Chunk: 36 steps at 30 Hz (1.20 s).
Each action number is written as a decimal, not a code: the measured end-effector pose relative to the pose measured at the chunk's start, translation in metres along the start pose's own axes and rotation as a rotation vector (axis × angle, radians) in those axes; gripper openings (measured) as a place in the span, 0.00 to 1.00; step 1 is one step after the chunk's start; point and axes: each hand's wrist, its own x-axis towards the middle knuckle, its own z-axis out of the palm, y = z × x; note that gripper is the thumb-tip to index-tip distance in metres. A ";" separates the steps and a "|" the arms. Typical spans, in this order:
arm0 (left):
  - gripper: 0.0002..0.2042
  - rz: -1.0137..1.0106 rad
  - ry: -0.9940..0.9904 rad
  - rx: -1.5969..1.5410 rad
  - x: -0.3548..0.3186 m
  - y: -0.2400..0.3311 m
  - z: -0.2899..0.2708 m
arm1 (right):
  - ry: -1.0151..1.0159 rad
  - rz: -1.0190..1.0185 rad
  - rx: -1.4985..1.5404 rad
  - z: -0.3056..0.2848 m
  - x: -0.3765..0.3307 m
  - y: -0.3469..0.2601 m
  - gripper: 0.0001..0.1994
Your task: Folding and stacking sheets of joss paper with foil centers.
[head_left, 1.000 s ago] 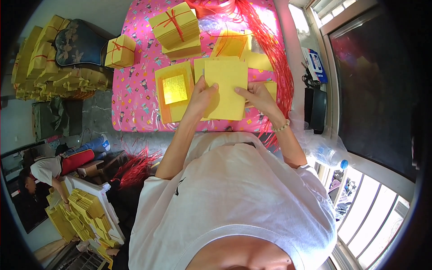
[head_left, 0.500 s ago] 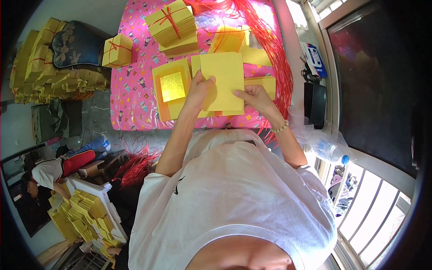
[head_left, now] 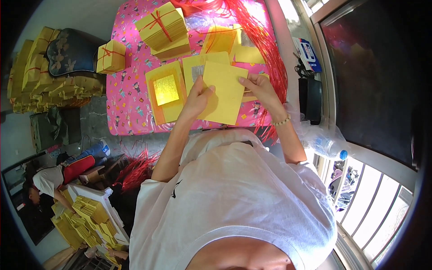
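A plain yellow paper sheet [head_left: 226, 96], perhaps several together, is held tilted above the pink table. My left hand [head_left: 198, 96] grips its left edge with the thumb on top. At the upper right edge my right hand [head_left: 261, 87] pinches it between thumb and fingers. Under and behind it lies yellow paper with a silver square [head_left: 197, 72], partly covered. Left of my left hand is a stack of yellow and orange paper [head_left: 158, 113] topped by a shiny gold foil square [head_left: 166, 90].
On the pink patterned tablecloth [head_left: 130, 112] stand a large tied yellow paper bundle [head_left: 161, 27] and a smaller one [head_left: 111, 57]. Red plastic strands [head_left: 270, 54] run down the right side. A water bottle [head_left: 330, 149] lies by the window. A person [head_left: 49, 180] works at lower left.
The sheet has turned clockwise and come slightly lower, uncovering the silver square behind it. My right hand has moved up along its right edge. The whole view has shifted a little.
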 end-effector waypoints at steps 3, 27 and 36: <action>0.19 -0.007 -0.052 0.036 -0.002 0.003 0.001 | -0.071 0.043 -0.064 -0.007 -0.006 -0.007 0.14; 0.13 0.099 0.135 0.431 -0.013 -0.023 0.001 | 0.549 0.064 0.235 -0.110 0.002 0.187 0.08; 0.11 0.142 0.158 0.522 -0.021 -0.029 0.000 | 0.715 -0.001 0.150 -0.098 0.038 0.225 0.10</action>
